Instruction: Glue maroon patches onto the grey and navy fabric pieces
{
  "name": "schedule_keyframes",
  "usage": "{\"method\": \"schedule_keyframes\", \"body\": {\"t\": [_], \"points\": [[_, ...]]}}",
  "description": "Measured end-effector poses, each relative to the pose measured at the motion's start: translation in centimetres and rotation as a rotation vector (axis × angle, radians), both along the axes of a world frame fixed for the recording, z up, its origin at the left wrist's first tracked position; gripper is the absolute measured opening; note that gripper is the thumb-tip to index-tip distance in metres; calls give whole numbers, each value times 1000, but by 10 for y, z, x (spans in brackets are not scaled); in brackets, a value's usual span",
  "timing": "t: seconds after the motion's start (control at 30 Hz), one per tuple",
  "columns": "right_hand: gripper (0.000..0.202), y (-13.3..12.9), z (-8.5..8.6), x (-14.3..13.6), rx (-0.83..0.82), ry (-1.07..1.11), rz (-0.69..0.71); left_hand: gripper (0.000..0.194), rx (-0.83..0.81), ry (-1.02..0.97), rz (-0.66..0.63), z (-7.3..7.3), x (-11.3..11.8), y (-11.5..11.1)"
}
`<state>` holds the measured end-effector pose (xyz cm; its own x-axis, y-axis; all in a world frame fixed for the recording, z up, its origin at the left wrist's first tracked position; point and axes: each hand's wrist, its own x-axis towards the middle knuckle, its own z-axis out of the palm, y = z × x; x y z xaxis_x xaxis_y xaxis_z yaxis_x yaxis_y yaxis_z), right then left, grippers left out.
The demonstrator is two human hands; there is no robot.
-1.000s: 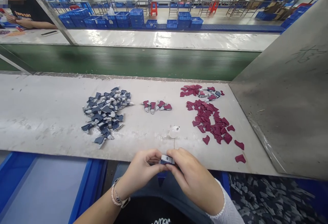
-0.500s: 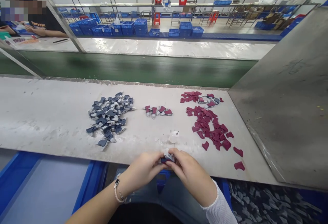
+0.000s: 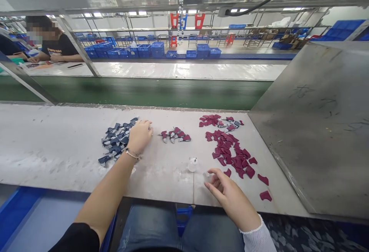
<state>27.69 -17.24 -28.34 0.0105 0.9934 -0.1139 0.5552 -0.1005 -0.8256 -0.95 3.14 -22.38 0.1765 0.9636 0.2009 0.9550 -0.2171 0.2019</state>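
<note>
My left hand point(image 3: 140, 135) reaches over the right side of a pile of dark blue and grey parts point(image 3: 115, 140); its fingertips point right, and what lies under the palm is hidden. My right hand point(image 3: 220, 186) hovers near the table's front edge with thumb and fingers apart and nothing between them. Between the hands lies a small group of grey parts with maroon pieces on them point(image 3: 175, 133). Loose maroon pieces point(image 3: 230, 148) spread out beyond my right hand. A small round white item point(image 3: 192, 164) sits left of my right hand.
A metal panel point(image 3: 311, 129) slopes up on the right. Behind the white table point(image 3: 72, 129) runs a green belt point(image 3: 173, 92). Blue bins stand below the front edge, one at right full of parts point(image 3: 300, 232). A person point(image 3: 54, 44) sits at far left.
Both hands have come apart from the part they held together. The left moved up and left to the blue pile; the right opened. Another maroon-topped part lies in the middle group. The view tilted up.
</note>
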Motion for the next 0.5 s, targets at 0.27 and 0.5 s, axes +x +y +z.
{"method": "schedule_keyframes", "body": {"t": [0.27, 0.5], "points": [[46, 44, 0, -28, 56, 58, 47, 26, -139, 169, 33, -8, -35, 23], [34, 48, 5, -30, 51, 126, 127, 25, -194, 17, -69, 5, -41, 18]]}}
